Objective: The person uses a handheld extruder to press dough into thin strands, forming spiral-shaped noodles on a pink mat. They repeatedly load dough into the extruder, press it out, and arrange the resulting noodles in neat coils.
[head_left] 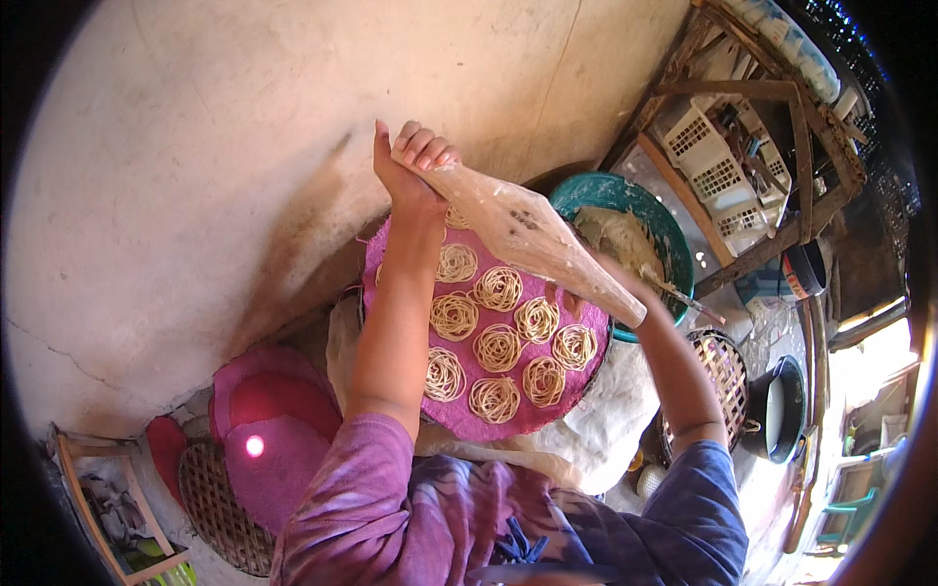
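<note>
My left hand (420,156) is closed around the far left end of a long, pale wooden press (528,230), wide in its middle and narrow at both ends. The thumb points up. My right hand (625,276) is mostly covered by the press near its right end, with fingers curled beneath it. Below the press lies a round tray covered with pink cloth (469,347). On this cloth are several coiled nests of thin, pale dough strands (497,348). What lies directly under the press is hidden.
A green basin (679,239) of pale dough, with a stick across its rim, stands right of the tray. Farther right are a woven basket (718,366) and a dark bucket (782,410). Pink cloths (274,479) lie at lower left. A wall (225,146) rises on the far left.
</note>
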